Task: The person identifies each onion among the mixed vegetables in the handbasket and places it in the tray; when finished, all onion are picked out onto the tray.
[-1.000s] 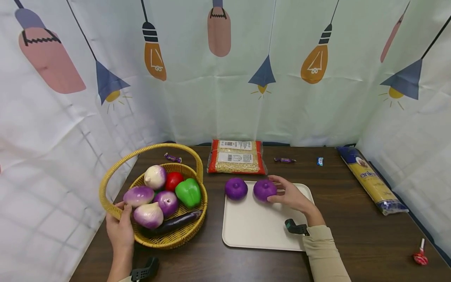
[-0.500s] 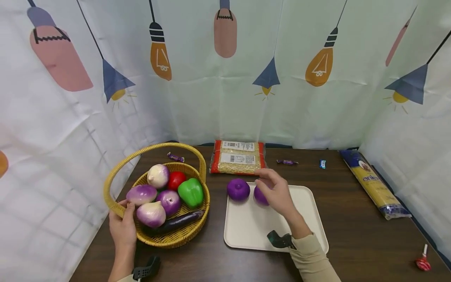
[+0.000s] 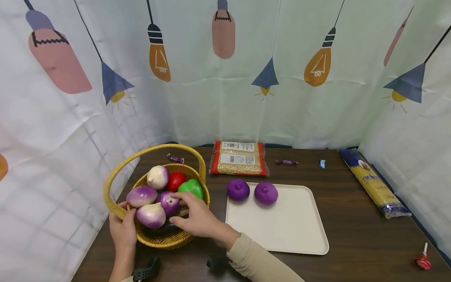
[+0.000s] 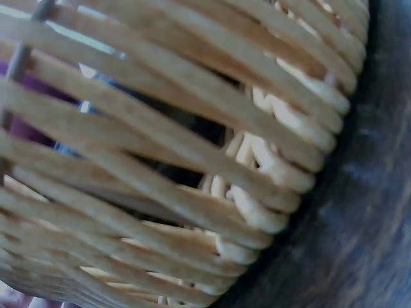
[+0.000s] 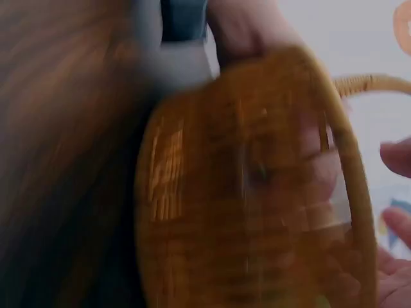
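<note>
A yellow wicker basket (image 3: 183,243) with a tall handle stands on the left of the table. My left hand (image 3: 122,231) grips its left rim beside the handle's foot. Over the basket's right side is my right hand (image 3: 199,217), thumb and fingers spread beside a round purple vegetable (image 3: 168,203); whether they touch it cannot be told. Around it lie a purple-and-white onion-like vegetable (image 3: 151,216), a second pale one (image 3: 158,177), a purple oval one (image 3: 141,196), a red tomato (image 3: 176,181), a green bell pepper (image 3: 192,187) and an eggplant (image 3: 158,231), partly hidden.
Two round purple vegetables, one left (image 3: 238,190) and one right (image 3: 266,193), sit at the back of a cream tray (image 3: 278,227). Behind lies a red-edged grain bag (image 3: 238,158). Wrapped candies, a pasta packet (image 3: 373,182) and a red lollipop (image 3: 423,261) lie about.
My right hand has let go of the right-hand purple vegetable on the tray and moved left over the basket. The left hand stays on the basket rim.
</note>
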The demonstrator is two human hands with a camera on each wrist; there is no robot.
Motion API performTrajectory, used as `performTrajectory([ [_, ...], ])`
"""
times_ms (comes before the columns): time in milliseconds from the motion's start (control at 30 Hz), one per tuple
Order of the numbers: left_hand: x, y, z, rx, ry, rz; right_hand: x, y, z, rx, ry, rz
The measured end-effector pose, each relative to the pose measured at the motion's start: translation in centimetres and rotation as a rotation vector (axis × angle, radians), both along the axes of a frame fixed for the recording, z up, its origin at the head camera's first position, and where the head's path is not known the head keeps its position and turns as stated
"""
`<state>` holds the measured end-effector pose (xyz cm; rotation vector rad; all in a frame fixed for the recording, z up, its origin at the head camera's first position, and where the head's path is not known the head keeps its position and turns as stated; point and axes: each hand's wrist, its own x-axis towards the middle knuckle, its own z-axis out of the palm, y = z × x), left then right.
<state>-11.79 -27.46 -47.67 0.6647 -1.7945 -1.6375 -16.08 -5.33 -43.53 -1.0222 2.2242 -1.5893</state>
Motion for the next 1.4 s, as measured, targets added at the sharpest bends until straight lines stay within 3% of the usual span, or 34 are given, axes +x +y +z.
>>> performTrajectory([
  [233, 0.0, 0.1, 0.2, 0.009, 0.043, -0.004, -0.6, -3.6, 0.1, 0.122, -0.016, 0.081],
  [500, -0.2, 0.0, -0.2, 0.083, 0.133, -0.035, -1.3, -4.4, 0.0, 0.209, -0.014, 0.169],
  [667, -0.2, -0.3, -0.5, 0.054, 0.124, -0.026, -0.7, -5.1, -0.2, 0.322, 0.139, 0.171],
  [767, -0.1, -0.4, -0.6, 0.027, 0.103, -0.004, 0.0, -5.6, -0.2, 0.392, 0.267, 0.143],
  [833, 0.0, -0.4, -0.6, 0.014, 0.087, 0.002, 0.4, -5.7, -0.3, 0.399, 0.305, 0.112],
  [933, 0.1, -0.3, -0.6, 0.008, 0.065, 0.0, 0.8, -5.0, -0.4, 0.335, 0.276, 0.042],
  [1067, 0.2, -0.2, -0.8, -0.016, 0.046, 0.002, 1.0, -2.8, 0.1, 0.127, 0.196, -0.018],
  [1200, 0.0, -0.3, -0.9, -0.04, 0.048, -0.002, 0.7, 0.8, 0.8, -0.075, 0.207, -0.074],
  [1300, -0.1, -0.3, -0.7, -0.048, 0.052, -0.015, 0.2, 4.2, 0.8, -0.2, 0.216, -0.189],
  [1400, -0.1, -0.2, -0.5, -0.055, 0.047, -0.023, -0.2, 7.7, 1.3, -0.306, 0.124, -0.315],
])
